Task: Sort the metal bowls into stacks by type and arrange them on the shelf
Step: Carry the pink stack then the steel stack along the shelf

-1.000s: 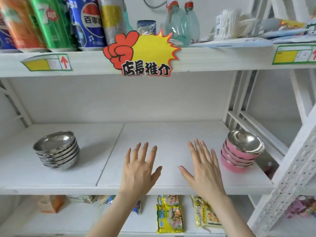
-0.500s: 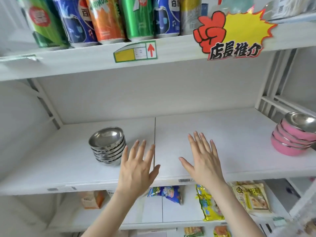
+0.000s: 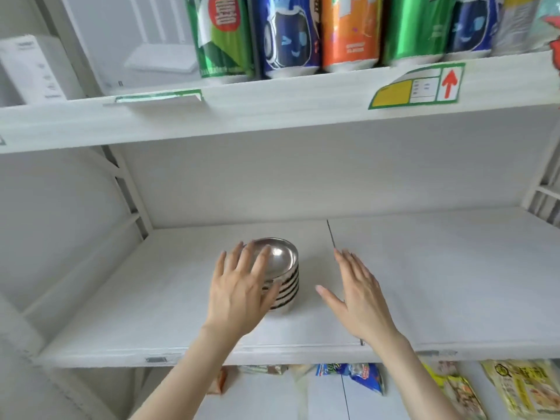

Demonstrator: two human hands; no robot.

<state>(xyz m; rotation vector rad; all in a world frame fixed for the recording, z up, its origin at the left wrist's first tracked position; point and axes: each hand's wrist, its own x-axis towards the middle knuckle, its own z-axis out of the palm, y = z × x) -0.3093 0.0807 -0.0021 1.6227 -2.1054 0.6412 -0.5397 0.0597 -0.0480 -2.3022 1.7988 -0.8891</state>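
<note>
A stack of several plain steel bowls (image 3: 283, 268) stands on the white middle shelf (image 3: 424, 277), left of the board seam. My left hand (image 3: 241, 291) is spread open in front of the stack's left side, covering part of it; whether it touches the bowls I cannot tell. My right hand (image 3: 360, 295) is open too, palm turned toward the stack, a short gap to its right. Neither hand holds anything. The pink bowl stack is out of view.
Large soda cans (image 3: 348, 31) line the upper shelf (image 3: 272, 113) above a yellow price tag (image 3: 418, 89). Snack packets (image 3: 363, 378) lie on the lower shelf. A white upright post (image 3: 130, 189) bounds the bay at left.
The view has swung left, so the steel stack sits in the middle and the pink stack has left the frame. Both open hands have come to either side of the steel stack.
</note>
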